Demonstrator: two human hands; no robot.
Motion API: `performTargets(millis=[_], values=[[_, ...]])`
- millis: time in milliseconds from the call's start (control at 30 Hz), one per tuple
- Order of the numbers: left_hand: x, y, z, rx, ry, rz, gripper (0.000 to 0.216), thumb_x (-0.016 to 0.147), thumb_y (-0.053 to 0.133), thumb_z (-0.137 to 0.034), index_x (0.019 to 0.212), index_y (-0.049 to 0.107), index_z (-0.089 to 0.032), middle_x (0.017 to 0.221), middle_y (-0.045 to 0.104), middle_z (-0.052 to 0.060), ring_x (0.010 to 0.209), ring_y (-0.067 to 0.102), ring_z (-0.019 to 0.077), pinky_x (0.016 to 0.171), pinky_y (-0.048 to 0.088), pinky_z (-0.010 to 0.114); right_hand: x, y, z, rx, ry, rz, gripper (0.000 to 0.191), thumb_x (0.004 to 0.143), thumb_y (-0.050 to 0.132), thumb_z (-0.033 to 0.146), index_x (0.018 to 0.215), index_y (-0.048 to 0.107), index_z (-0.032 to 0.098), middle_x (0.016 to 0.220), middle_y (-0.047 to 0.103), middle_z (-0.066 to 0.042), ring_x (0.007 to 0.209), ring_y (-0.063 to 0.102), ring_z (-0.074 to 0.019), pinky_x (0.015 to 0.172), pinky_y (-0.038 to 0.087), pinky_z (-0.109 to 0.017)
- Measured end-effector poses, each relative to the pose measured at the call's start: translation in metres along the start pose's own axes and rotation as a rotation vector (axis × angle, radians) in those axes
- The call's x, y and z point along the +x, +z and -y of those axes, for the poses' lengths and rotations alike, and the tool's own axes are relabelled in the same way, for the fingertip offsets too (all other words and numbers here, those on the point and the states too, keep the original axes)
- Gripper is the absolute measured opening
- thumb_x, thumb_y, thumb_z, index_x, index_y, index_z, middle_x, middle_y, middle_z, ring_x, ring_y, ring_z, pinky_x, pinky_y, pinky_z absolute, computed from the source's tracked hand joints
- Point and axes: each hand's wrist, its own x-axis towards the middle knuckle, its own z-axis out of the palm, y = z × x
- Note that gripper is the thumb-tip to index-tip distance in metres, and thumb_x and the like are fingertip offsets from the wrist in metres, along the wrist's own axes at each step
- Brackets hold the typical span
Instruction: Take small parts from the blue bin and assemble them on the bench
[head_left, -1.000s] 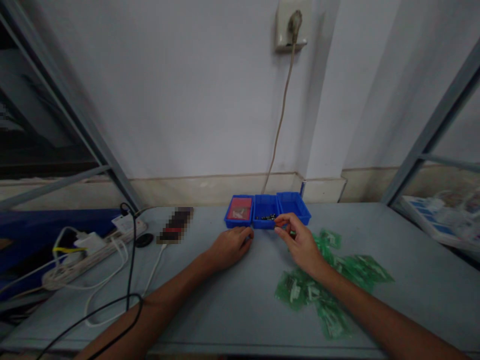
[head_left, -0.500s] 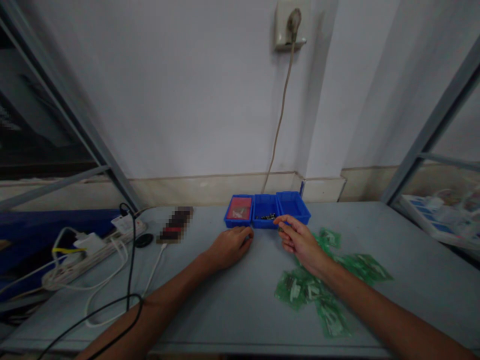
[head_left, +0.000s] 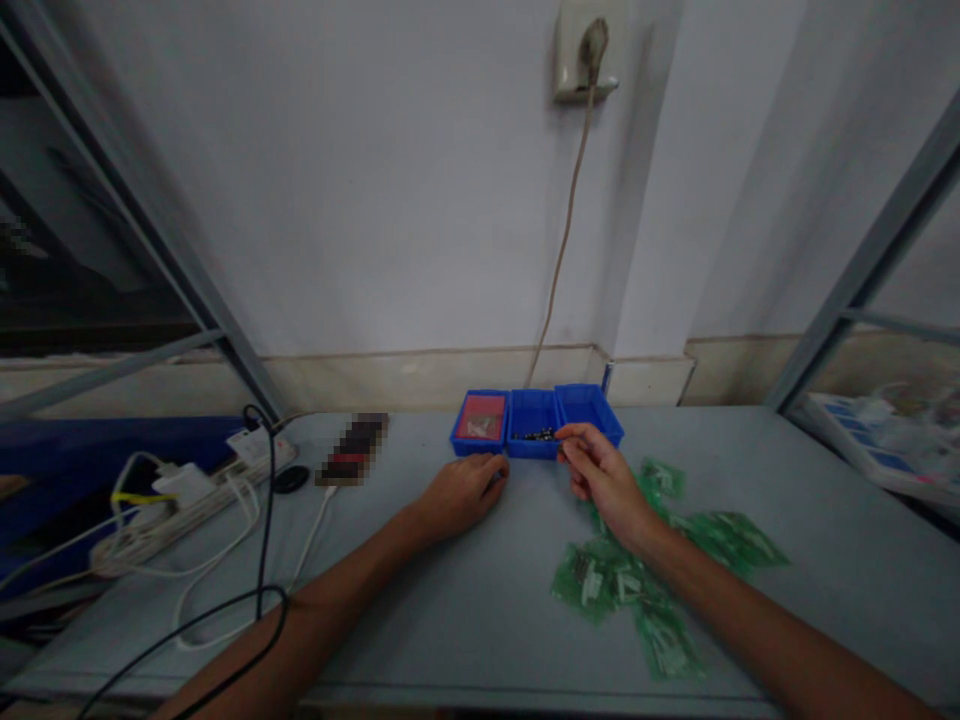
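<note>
My left hand rests on the table just in front of the left blue bin, its fingers loosely bent and the thumb apart; nothing shows between them. My right hand is raised before the right blue bin, with thumb and forefinger pinched on something tiny and dark, too small to name. Beside it, the middle blue bin contains several small black and silver parts. In the left blue bin lies a red packet with small pale pieces on it.
Green plastic bags of small parts lie under and around my right forearm. To the left are a blurred-out phone-like object on a white cable, a black round disc and a power strip. A black cable loops over my left forearm.
My right hand's fingertips have turned slightly and its lower fingers have curled in, still pinched. My left hand keeps its place. The whole view has shifted a little.
</note>
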Motion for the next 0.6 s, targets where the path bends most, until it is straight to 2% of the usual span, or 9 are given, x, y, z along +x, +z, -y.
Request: performTargets(millis=[67,167,267,367,467,533,600], values=[[0.0002,-0.0016,-0.0013,0.001,-0.004,0.009,0.015,0.105,0.045,-0.026,0.111,0.059,-0.023,0.107,0.068,0.006,0.098,0.065,0.0215,0.087,0.051,0.032,0.0003,-0.0009,-0.0013,-0.144,-0.096,-0.013,0.028,0.089,0.071,0.048,0.107,0.065,0.028,0.090,0.061,-0.001,0.059,0.045,-0.0138,0.046,0.035,-0.024],[0.0001,-0.0028,-0.0023,0.004,-0.004,0.011,0.015,0.104,0.046,-0.026,0.111,0.059,-0.022,0.107,0.068,0.006,0.097,0.066,0.0217,0.087,0.051,0.032,-0.0006,-0.0012,-0.0035,-0.314,-0.236,-0.049,0.019,0.089,0.072,0.038,0.103,0.069,0.027,0.097,0.065,-0.004,0.074,0.054,-0.0192,0.060,0.045,-0.029],[-0.0003,-0.0016,-0.0011,0.000,0.004,0.003,0.015,0.104,0.046,-0.026,0.112,0.058,-0.023,0.107,0.068,0.006,0.098,0.066,0.0218,0.088,0.051,0.032,-0.0021,-0.0005,-0.0052,-0.386,-0.286,-0.050,0.015,0.089,0.071,0.031,0.104,0.069,0.027,0.102,0.066,-0.006,0.081,0.056,-0.0215,0.070,0.047,-0.032],[-0.0005,0.0006,0.0009,-0.001,0.008,-0.003,0.015,0.104,0.046,-0.026,0.113,0.058,-0.023,0.108,0.068,0.006,0.099,0.065,0.0215,0.089,0.051,0.032,-0.0028,0.0007,-0.0052,-0.382,-0.289,-0.027,0.016,0.090,0.071,0.029,0.105,0.069,0.027,0.102,0.066,-0.005,0.081,0.056,-0.0209,0.070,0.046,-0.032],[-0.0005,0.0016,0.0018,0.008,0.003,0.000,0.014,0.104,0.046,-0.025,0.112,0.058,-0.023,0.107,0.068,0.006,0.097,0.065,0.0214,0.087,0.051,0.032,-0.0028,0.0020,-0.0029,-0.256,-0.188,-0.013,0.019,0.087,0.075,0.035,0.104,0.069,0.027,0.098,0.064,-0.003,0.069,0.052,-0.0169,0.057,0.042,-0.028],[-0.0005,0.0014,0.0018,0.015,0.007,0.002,0.014,0.104,0.046,-0.025,0.112,0.057,-0.023,0.108,0.068,0.006,0.098,0.065,0.0215,0.087,0.051,0.032,-0.0026,0.0024,-0.0011,-0.096,-0.042,-0.001,0.025,0.084,0.077,0.041,0.104,0.068,0.028,0.094,0.063,-0.002,0.057,0.044,-0.0123,0.046,0.033,-0.024],[-0.0006,0.0013,0.0017,0.022,0.012,0.001,0.013,0.105,0.047,-0.025,0.112,0.057,-0.023,0.108,0.068,0.006,0.098,0.065,0.0216,0.087,0.050,0.032,-0.0023,0.0020,0.0000,0.078,0.092,0.016,0.031,0.083,0.078,0.044,0.106,0.067,0.027,0.089,0.061,0.000,0.052,0.038,-0.0091,0.042,0.025,-0.021]])
